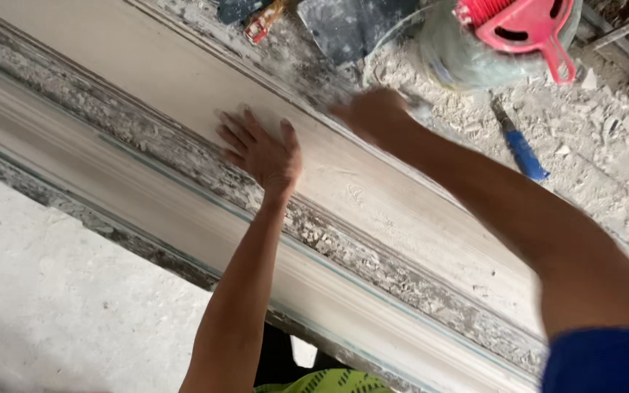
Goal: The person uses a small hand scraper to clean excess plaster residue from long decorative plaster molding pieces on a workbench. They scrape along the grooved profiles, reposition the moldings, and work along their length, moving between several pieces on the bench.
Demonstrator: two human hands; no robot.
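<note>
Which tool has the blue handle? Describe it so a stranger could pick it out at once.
Start at the long pale plaster moulding running diagonally under both hands. Beyond the right hand, on the rubble-strewn surface, a bucket stands with a pink scoop on top. Just below the bucket lies the tool: slim, with a bright blue handle, the only blue thing among the white debris.

My left hand point(262, 151) flat on smooth matt plaster moulding point(183, 94); edge strip point(147, 138) rough, crusted; pink brush point(522, 25) glossy plastic; floor point(52, 306) dusty matt.
</note>
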